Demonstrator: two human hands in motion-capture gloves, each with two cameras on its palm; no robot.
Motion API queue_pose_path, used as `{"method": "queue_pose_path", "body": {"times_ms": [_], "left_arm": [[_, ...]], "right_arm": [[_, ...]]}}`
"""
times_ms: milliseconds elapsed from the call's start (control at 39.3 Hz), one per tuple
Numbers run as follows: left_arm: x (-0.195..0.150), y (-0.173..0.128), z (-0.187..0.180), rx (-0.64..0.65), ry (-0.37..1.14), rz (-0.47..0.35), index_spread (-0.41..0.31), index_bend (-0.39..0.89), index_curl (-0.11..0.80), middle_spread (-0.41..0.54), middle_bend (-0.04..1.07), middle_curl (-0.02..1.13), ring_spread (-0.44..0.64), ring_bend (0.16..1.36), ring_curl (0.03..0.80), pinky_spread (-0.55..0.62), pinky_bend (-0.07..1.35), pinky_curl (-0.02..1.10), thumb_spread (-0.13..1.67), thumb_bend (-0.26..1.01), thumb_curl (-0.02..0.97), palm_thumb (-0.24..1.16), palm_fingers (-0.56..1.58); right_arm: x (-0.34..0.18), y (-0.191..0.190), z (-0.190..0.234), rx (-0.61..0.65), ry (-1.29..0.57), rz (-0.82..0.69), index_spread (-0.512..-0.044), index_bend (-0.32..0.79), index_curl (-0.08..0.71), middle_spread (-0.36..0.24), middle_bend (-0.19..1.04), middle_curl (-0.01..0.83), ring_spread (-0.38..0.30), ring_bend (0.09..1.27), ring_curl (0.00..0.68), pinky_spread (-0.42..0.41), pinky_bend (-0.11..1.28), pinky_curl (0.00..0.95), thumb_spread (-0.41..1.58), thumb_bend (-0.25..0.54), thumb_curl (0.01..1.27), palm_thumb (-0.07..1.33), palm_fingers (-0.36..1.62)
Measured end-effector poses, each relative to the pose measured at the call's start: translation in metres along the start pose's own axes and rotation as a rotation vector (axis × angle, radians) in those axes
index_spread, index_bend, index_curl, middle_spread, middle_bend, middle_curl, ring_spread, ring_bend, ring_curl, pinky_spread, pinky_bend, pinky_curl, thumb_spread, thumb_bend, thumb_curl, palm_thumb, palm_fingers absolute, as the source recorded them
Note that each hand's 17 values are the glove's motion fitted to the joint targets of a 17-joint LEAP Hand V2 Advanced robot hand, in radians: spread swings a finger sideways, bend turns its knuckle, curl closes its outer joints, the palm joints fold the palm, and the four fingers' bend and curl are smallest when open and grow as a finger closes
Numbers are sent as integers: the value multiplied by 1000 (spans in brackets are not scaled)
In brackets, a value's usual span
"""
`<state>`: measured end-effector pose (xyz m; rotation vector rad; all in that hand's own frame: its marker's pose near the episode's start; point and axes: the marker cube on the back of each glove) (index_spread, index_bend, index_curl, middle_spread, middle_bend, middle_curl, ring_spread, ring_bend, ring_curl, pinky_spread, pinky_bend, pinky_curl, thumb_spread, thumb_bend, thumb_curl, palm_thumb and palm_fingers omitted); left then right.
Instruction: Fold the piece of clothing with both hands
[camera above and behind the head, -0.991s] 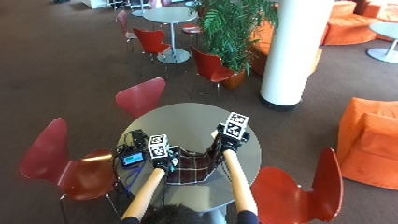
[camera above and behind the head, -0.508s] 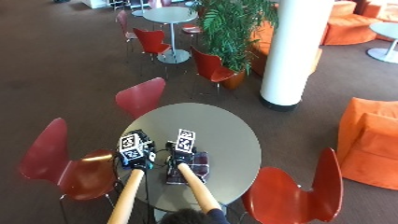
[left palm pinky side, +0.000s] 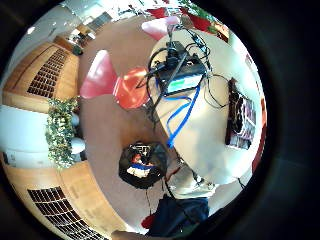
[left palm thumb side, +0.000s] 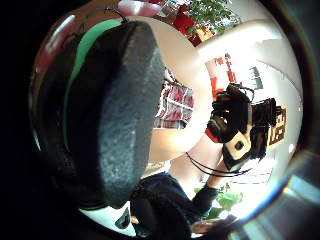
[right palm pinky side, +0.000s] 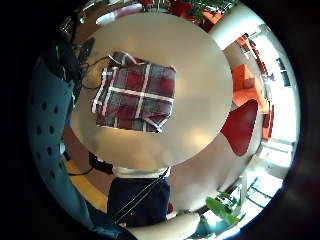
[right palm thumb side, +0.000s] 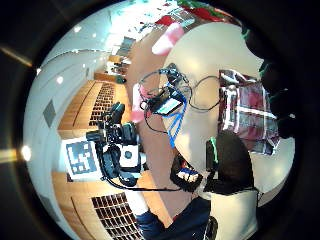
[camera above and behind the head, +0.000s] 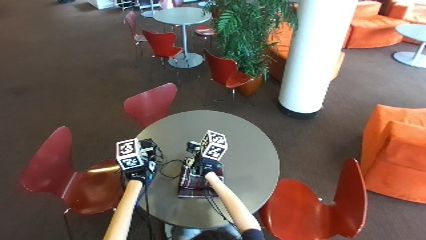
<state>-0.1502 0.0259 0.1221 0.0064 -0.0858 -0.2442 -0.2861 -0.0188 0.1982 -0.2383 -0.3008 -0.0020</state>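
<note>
A: So the plaid garment (camera above and behind the head: 198, 183) sits folded into a small rectangle at about 7 o'clock on the round worktop (camera above and behind the head: 253, 145). Both hands are lifted off it, holding nothing.

B: Right hand (camera above and behind the head: 203, 167) hovers over its 12 o'clock edge, fingers look loosely curled in the left palm view. Left hand (camera above and behind the head: 136, 172) is out at 9 o'clock; can't tell its fingers.

A: My guess at the risk: the cables (right palm thumb side: 200, 100) and small device (right palm thumb side: 167, 104) lie right beside it. Snag one while regripping and the fold drags open.
</note>
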Motion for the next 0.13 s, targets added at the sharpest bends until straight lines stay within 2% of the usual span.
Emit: {"method": "queue_pose_path", "body": {"times_ms": [51,127], "left_arm": [[-3,2,-5,9,-12,-6,-46,196,392,78,167,343,357,399,295,380,186,275,1483,79,187,189,106],[-3,4,-9,4,-9,-16,-47,207,398,82,168,339,360,393,292,381,182,274,1473,68,188,179,114]], "right_arm": [[6,-3,-4,60,-45,-40,-246,-5,85,-196,204,499,-230,636,453,-315,798,416,534,-33,664,1054,877],[12,-6,-5,49,-91,-36,-246,8,76,-193,202,497,-225,632,446,-311,803,411,586,-30,658,1045,892]]}}
